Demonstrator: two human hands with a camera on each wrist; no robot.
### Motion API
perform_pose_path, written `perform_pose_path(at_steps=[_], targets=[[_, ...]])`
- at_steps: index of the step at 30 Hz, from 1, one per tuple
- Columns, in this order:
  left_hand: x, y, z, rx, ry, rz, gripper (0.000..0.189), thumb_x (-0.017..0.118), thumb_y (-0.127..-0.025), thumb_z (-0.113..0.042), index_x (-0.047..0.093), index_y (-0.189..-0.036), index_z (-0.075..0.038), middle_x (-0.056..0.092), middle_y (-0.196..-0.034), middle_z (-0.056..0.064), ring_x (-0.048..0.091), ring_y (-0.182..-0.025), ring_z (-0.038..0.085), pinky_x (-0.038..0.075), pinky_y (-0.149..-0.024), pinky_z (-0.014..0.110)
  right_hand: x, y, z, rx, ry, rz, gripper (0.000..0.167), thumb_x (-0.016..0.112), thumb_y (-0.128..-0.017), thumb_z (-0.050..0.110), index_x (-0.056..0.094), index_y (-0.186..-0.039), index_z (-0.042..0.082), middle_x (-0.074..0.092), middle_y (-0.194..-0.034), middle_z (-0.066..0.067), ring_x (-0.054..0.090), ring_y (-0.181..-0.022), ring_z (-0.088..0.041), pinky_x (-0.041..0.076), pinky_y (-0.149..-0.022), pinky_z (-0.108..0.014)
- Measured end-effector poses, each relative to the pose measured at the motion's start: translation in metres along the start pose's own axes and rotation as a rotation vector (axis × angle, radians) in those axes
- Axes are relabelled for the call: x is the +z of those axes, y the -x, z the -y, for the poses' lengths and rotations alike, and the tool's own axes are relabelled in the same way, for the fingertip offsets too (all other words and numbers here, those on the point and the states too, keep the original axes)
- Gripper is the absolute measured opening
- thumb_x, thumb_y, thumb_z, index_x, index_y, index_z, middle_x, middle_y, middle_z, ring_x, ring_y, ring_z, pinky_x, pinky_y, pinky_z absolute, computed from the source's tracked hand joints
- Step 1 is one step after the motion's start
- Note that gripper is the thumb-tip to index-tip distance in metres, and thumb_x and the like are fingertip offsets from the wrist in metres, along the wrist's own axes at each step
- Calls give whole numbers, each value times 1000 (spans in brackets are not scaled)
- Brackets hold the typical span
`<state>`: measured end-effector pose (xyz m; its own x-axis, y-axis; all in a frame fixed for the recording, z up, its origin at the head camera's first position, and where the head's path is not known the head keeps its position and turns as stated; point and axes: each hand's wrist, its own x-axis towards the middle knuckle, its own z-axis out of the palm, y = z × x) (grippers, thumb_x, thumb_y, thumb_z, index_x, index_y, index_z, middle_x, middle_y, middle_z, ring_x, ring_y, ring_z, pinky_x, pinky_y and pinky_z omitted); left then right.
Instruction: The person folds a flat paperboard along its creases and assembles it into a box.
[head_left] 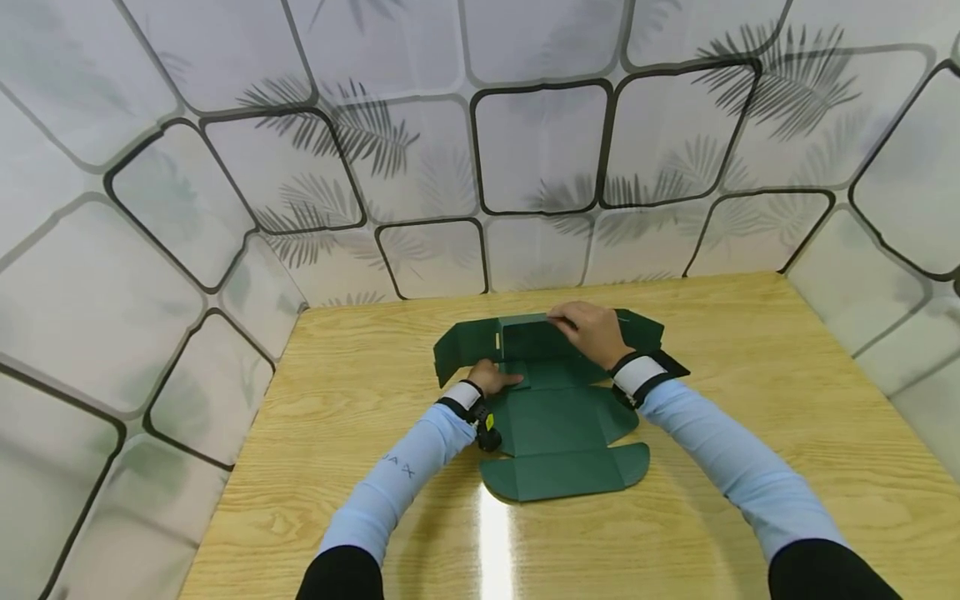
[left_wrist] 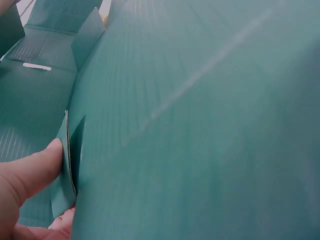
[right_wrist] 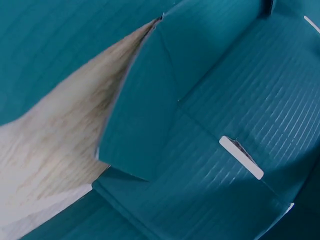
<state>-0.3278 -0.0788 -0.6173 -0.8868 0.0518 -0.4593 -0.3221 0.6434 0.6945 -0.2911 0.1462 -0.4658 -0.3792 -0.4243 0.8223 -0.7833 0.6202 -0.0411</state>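
Observation:
A dark green cardboard box [head_left: 558,421], partly unfolded, lies on the wooden table with its far panel standing up. My left hand [head_left: 491,378] is at the box's left side. In the left wrist view, its thumb [left_wrist: 42,162] and fingers pinch a small green flap [left_wrist: 64,170] beside a large panel. At the far side, the fingers of my right hand [head_left: 594,332] grip the top edge of the raised panel. The right wrist view shows a folded side flap [right_wrist: 140,110] and a pale slot [right_wrist: 241,157] along a crease; the right hand itself is out of that view.
The wood-grain table [head_left: 360,400] extends on both sides of the box. Behind it and at both sides stand light walls [head_left: 540,150] with a leaf and frame pattern. The box's near flap with rounded ends [head_left: 570,475] lies flat toward me.

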Motion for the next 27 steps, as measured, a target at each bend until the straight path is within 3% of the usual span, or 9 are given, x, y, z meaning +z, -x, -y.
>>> perform_pose_path(at_steps=[6,9,10,14,18,19,22,24,27], targets=[[8,-10,4,27,-48,-43,91,78,-71,-59,50,-129,5,60,-111,18,60,-88,29,50,-70,37,-1,0,0,-3,-2,-11,21,83,-70,6,73,-88,7,74,-84,-10,70,-72,-24,57,-61,-39],[11,-21,8,40,-158,-60,92,76,-71,-64,52,-132,1,61,-118,14,60,-87,23,51,-70,34,0,1,-1,-6,-6,-15,21,83,-71,6,73,-89,7,73,-85,-10,70,-73,-24,57,-62,-39],[15,-36,16,54,-190,-68,96,74,-68,-69,54,-129,2,63,-115,16,58,-80,22,49,-64,33,0,2,-1,-7,-9,-13,21,83,-71,6,73,-89,7,73,-85,-10,70,-73,-24,57,-62,-39],[14,-33,13,43,-212,-44,103,74,-68,-69,47,-139,2,55,-135,17,60,-97,25,52,-74,35,1,5,-1,-15,-7,-8,20,82,-73,6,73,-90,7,73,-85,-10,70,-74,-24,57,-62,-39],[2,-15,6,49,-147,14,105,75,-72,-63,39,-144,4,50,-142,19,58,-115,29,52,-86,38,2,6,1,-32,-1,-11,21,83,-72,5,73,-90,6,72,-84,-10,69,-73,-24,56,-61,-38],[0,-13,7,70,-121,22,100,74,-72,-63,45,-138,8,58,-131,19,62,-108,28,53,-80,36,2,5,1,-35,2,-13,22,83,-71,5,72,-90,6,72,-84,-10,69,-73,-24,56,-61,-38],[-3,-13,10,63,52,90,82,70,-84,-51,46,-139,3,58,-130,13,61,-103,25,51,-87,37,2,5,2,-28,7,-18,24,83,-70,3,72,-92,6,72,-84,-10,69,-73,-24,56,-60,-38],[-4,-14,16,92,144,141,81,65,-87,-52,43,-141,5,56,-131,15,61,-99,24,51,-86,35,1,6,2,-20,6,-21,24,82,-71,1,72,-92,6,72,-84,-11,69,-73,-25,56,-60,-39],[-12,0,13,102,224,190,81,57,-88,-61,45,-139,2,55,-129,11,60,-99,18,51,-84,33,0,7,3,-11,3,-19,23,80,-73,-3,73,-93,5,72,-84,-12,69,-73,-26,56,-58,-39]])
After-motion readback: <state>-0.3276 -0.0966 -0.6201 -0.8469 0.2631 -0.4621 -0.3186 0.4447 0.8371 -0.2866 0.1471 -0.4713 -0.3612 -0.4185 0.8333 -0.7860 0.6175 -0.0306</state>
